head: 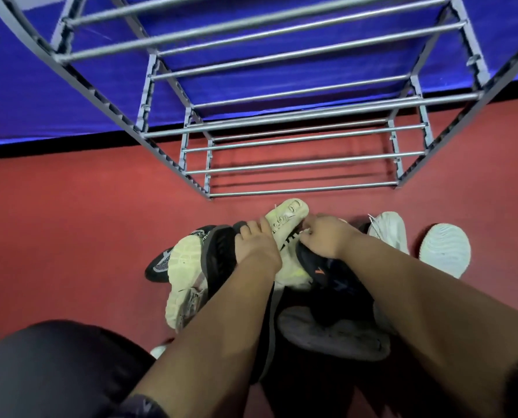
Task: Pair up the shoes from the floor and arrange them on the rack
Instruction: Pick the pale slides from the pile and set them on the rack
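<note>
A heap of shoes lies on the red floor below the grey metal rack [303, 170]. A cream sneaker [288, 218] sits on top of the heap, toe toward the rack. My left hand [256, 245] rests on a black shoe [218, 251] beside it, fingers reaching the cream sneaker. My right hand [327, 235] pinches at the cream sneaker's laces, above a dark navy shoe with an orange mark [327, 273]. A second cream shoe [182, 279] lies sole-up at the left. Two white shoes [444, 251] lie at the right.
The rack's shelves of horizontal bars hold no shoes. Behind it hangs a blue wall covering [55, 95]. A grey shoe [333, 336] lies sole-up near my legs. My dark-trousered knee [55, 366] is at the lower left.
</note>
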Tool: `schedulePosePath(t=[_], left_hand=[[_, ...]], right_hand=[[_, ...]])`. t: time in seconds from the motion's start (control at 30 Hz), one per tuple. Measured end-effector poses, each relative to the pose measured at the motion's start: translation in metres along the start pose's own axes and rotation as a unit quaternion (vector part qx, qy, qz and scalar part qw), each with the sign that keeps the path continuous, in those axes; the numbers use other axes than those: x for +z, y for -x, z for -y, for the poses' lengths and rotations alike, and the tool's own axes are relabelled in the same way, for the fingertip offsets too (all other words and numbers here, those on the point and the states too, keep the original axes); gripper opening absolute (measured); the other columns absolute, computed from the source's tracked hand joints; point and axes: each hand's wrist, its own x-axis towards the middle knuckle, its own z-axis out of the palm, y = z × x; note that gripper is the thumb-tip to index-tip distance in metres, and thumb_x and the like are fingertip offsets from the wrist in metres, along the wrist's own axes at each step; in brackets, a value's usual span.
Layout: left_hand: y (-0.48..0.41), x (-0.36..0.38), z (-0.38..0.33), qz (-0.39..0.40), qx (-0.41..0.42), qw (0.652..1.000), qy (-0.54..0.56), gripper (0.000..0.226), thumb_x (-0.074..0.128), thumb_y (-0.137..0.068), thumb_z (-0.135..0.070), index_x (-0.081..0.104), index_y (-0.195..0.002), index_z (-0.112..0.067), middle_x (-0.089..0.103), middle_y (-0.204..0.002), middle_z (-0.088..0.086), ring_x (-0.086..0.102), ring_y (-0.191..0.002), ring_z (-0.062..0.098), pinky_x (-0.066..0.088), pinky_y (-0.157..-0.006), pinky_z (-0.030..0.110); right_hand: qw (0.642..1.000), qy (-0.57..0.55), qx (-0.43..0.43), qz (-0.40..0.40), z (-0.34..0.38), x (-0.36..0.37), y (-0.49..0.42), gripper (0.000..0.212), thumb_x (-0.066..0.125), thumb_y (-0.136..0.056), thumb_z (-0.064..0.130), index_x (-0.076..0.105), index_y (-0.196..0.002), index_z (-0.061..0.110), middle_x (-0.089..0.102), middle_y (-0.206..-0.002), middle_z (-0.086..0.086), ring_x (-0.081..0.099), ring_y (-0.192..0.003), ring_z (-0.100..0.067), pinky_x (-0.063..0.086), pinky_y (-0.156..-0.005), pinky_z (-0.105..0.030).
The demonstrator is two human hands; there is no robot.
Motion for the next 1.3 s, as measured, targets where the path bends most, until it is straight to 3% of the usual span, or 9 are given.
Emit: schedulePosePath(t=[0.13,0.37,0.53,0.63,0.8,0.97,1.07,1.23,1.3], left_hand=[[-0.005,0.003,0.0,-0.031,-0.01,0.999,0.001,0.084,0.069,-0.085,-0.027,0.026,-0.154,-0.005,0.04,-0.15,0.015,0.041,-0.137,0.031,0.038,-0.112,0.039],[0.003,-0.013,0.018,-0.048,0.059,0.982,0.175,0.074,0.083,-0.069,-0.037,0.044,-0.127,-0.013,0.036,-0.124,0.002,0.046,-0.113,0.025,0.048,-0.078,0.037],[0.016,-0.04,0.047,-0.035,0.125,0.957,0.261,0.092,0.093,-0.057,-0.031,0.049,-0.137,-0.015,0.044,-0.122,-0.002,0.056,-0.106,0.022,0.055,-0.091,0.043],[0.029,-0.058,0.069,-0.019,0.167,0.934,0.315,0.097,0.093,-0.056,-0.025,0.051,-0.143,-0.021,0.05,-0.127,-0.002,0.06,-0.11,0.021,0.054,-0.095,0.037],[0.048,-0.059,0.102,-0.021,0.168,0.913,0.372,0.105,0.093,-0.06,-0.014,0.047,-0.153,-0.029,0.056,-0.139,-0.007,0.062,-0.119,0.016,0.052,-0.104,0.033],[0.052,-0.007,0.139,-0.143,-0.013,0.898,0.415,0.076,0.083,-0.08,-0.023,0.052,-0.149,-0.015,0.057,-0.144,0.007,0.063,-0.122,0.026,0.048,-0.11,0.037],[0.064,0.015,0.16,-0.131,-0.119,0.902,0.394,0.059,0.071,-0.09,-0.017,0.054,-0.143,-0.001,0.059,-0.14,0.018,0.062,-0.12,0.035,0.048,-0.099,0.039],[0.093,0.039,0.158,-0.05,-0.139,0.941,0.303,0.032,0.059,-0.088,-0.037,0.067,-0.097,-0.007,0.074,-0.105,0.019,0.066,-0.09,0.038,0.051,-0.075,0.039],[0.099,0.034,0.134,-0.089,-0.12,0.954,0.261,0.027,0.057,-0.085,-0.035,0.067,-0.099,-0.014,0.073,-0.101,0.013,0.068,-0.093,0.037,0.053,-0.077,0.038]], right_hand=[[0.998,-0.061,0.009,0.003,0.0,0.008,-0.002,0.038,0.038,-0.105,0.035,0.068,-0.108,0.013,0.071,-0.113,-0.008,0.064,-0.106,-0.028,0.05,-0.093,-0.039],[0.994,-0.087,0.01,-0.067,-0.009,0.0,-0.007,0.044,0.056,-0.095,0.044,0.062,-0.13,0.019,0.065,-0.124,-0.007,0.065,-0.111,-0.033,0.054,-0.094,-0.044],[0.992,0.056,0.007,-0.116,-0.012,-0.02,-0.002,0.116,0.08,-0.08,0.049,0.002,-0.166,0.043,0.006,-0.173,-0.01,0.023,-0.154,-0.042,0.026,-0.124,-0.055],[0.989,0.101,-0.039,-0.098,-0.008,-0.026,0.003,0.123,0.083,-0.072,0.064,0.003,-0.164,0.049,0.0,-0.176,-0.004,0.014,-0.157,-0.04,0.014,-0.127,-0.056],[0.971,0.124,-0.132,-0.156,0.016,-0.018,0.015,0.088,0.086,-0.068,0.054,0.046,-0.141,0.025,0.053,-0.137,-0.002,0.049,-0.123,-0.028,0.043,-0.105,-0.045],[0.981,0.067,-0.073,-0.166,0.029,0.002,0.032,0.072,0.085,-0.069,0.055,0.052,-0.121,0.018,0.056,-0.119,-0.003,0.053,-0.107,-0.027,0.051,-0.087,-0.04],[0.983,0.009,-0.026,-0.182,0.037,0.018,0.036,0.074,0.083,-0.066,0.063,0.053,-0.117,0.019,0.058,-0.113,-0.002,0.057,-0.101,-0.027,0.052,-0.082,-0.04],[0.984,-0.082,0.062,-0.147,0.048,0.036,0.043,0.061,0.082,-0.074,0.065,0.062,-0.102,0.014,0.066,-0.09,-0.003,0.066,-0.084,-0.03,0.051,-0.072,-0.035],[0.983,-0.097,0.093,-0.126,0.04,0.038,0.046,0.063,0.078,-0.079,0.066,0.069,-0.104,0.009,0.065,-0.083,-0.003,0.065,-0.079,-0.028,0.05,-0.07,-0.033]])
